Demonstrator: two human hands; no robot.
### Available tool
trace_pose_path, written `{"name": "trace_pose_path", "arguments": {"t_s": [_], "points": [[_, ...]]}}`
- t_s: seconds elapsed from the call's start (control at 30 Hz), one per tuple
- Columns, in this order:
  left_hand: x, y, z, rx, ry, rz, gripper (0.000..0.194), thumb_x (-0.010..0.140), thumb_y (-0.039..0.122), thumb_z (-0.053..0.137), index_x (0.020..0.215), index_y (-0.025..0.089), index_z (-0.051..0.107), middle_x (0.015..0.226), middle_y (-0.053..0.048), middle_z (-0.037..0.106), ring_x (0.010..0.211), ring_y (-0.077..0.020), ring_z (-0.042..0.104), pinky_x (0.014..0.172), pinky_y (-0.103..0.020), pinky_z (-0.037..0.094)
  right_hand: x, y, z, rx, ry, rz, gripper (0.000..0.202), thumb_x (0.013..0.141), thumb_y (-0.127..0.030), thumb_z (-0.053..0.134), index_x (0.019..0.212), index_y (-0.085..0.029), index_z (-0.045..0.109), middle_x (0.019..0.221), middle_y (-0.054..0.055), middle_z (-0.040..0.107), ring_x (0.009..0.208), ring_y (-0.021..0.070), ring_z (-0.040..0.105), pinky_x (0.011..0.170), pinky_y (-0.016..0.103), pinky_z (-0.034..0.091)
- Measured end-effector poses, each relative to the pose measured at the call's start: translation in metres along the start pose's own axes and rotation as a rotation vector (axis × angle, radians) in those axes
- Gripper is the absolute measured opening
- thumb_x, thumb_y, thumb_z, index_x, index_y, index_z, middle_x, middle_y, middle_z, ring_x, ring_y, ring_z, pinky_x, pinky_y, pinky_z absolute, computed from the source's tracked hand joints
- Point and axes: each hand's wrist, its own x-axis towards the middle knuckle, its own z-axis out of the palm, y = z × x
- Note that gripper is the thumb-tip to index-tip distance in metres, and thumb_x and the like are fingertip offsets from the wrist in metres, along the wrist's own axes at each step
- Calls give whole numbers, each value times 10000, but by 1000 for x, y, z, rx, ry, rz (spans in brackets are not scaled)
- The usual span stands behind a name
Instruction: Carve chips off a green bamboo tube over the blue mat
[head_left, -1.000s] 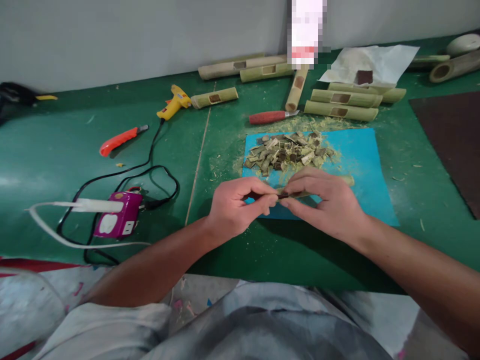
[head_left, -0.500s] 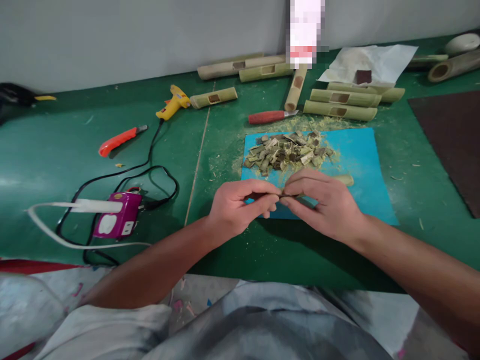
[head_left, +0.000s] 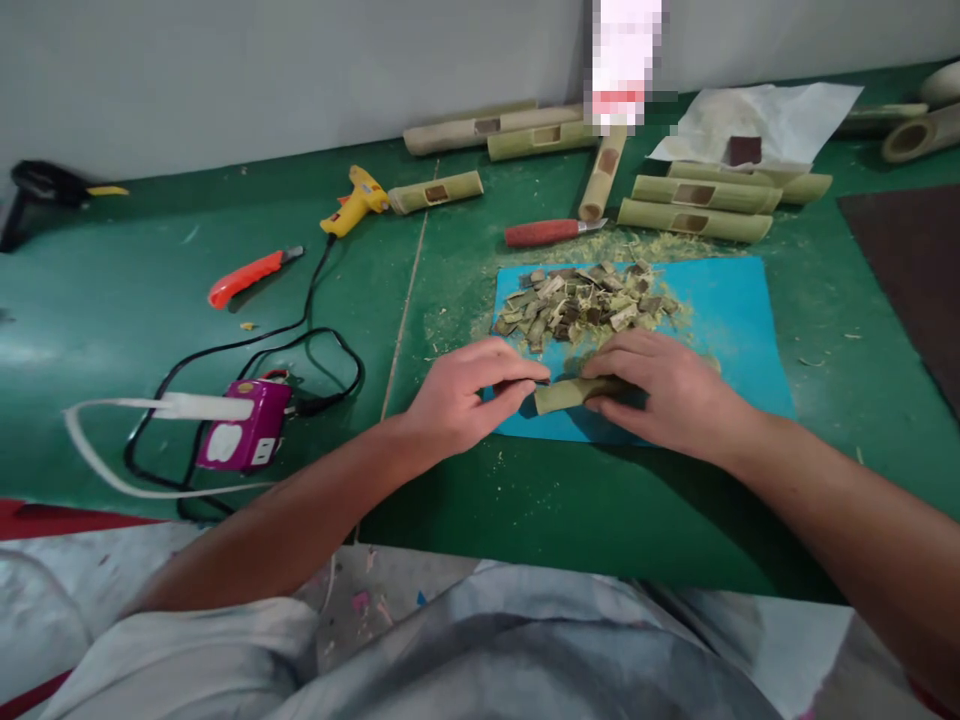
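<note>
My left hand [head_left: 476,392] pinches a small dark piece [head_left: 541,381] between thumb and fingers. Just to its right, my right hand [head_left: 660,385] grips a short green bamboo tube [head_left: 562,395] over the blue sheet [head_left: 742,340]; the tube's right part is hidden under my fingers. Behind both hands, a heap of dark and pale chips [head_left: 585,303] with shavings lies on the sheet. A red-handled knife [head_left: 544,233] rests behind the heap.
Cut bamboo tubes [head_left: 694,220] lie at the back, near white paper [head_left: 697,125] with a dark square. On the left are a yellow glue gun [head_left: 356,203], an orange cutter [head_left: 246,279], and a purple power box [head_left: 247,424] with cables. A dark sheet [head_left: 915,270] lies right.
My hands have moved apart from the thin piece they both held. My right hand now grips the bamboo tube, which lay on the sheet; my left keeps a small dark piece. The view has shifted slightly.
</note>
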Motion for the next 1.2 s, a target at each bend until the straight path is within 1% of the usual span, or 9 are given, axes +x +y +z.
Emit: {"name": "trace_pose_path", "arguments": {"t_s": [0.13, 0.3, 0.4, 0.57, 0.77, 0.87, 1.03, 1.2], "points": [[-6, -3, 1, 34, -82, 45, 177, 925, 163, 577, 1018, 185, 726, 908, -64, 715, 800, -117, 680, 748, -223, 554, 0, -1, 0, 41, 7, 13, 169, 840, -264, 634, 999, -207, 637, 1072, 107, 651, 1007, 251, 597, 850, 426, 503], [-10, -7, -3, 80, -167, 124, 170, 927, 182, 598, 1051, 181, 714, 921, -64, 716, 813, -118, 688, 753, -208, 562, -1, -2, -1, 22, -17, 0, 219, 886, -288, 590, 1076, -198, 651, 1063, 103, 657, 1006, 246, 597, 862, 424, 502], [-9, -9, -6, 91, -206, 155, 173, 933, 171, 587, 1053, 164, 711, 915, -68, 714, 816, -124, 686, 745, -209, 557, -1, -2, -1, 20, -28, 5, 209, 887, -298, 596, 1063, -211, 666, 1039, 90, 662, 975, 234, 603, 847, 415, 503], [-2, -9, -2, 57, -201, 127, 191, 948, 178, 558, 1067, 170, 707, 908, -69, 703, 807, -130, 675, 746, -230, 551, -1, 1, -1, 56, -35, -12, 207, 881, -294, 597, 1059, -213, 665, 1029, 90, 666, 981, 234, 606, 837, 408, 503], [3, -14, -5, -17, -261, 112, 181, 953, 208, 549, 1016, 187, 717, 860, -55, 702, 786, -136, 665, 721, -239, 534, 0, 3, -1, 60, -52, 1, 214, 882, -329, 602, 1039, -200, 671, 1024, 92, 670, 970, 234, 607, 830, 404, 499], [3, -15, -5, 3, -250, 113, 193, 961, 216, 536, 1027, 186, 715, 875, -57, 693, 800, -132, 661, 736, -238, 534, 0, 2, -1, 67, -55, 28, 211, 871, -330, 607, 1030, -208, 674, 1028, 92, 667, 982, 242, 606, 832, 411, 495], [3, -16, -2, -46, -253, 128, 191, 957, 187, 531, 1023, 178, 711, 850, -54, 681, 787, -132, 650, 730, -239, 527, 0, 2, -2, 43, -67, 65, 218, 860, -360, 616, 1011, -215, 676, 1027, 85, 666, 974, 244, 612, 814, 405, 498], [5, -15, -1, -69, -205, 105, 165, 946, 202, 556, 959, 176, 718, 833, -53, 664, 760, -130, 638, 711, -242, 519, 0, 2, -2, 49, -62, 64, 202, 853, -352, 616, 1003, -231, 676, 1024, 74, 672, 990, 246, 615, 838, 413, 495]]}}
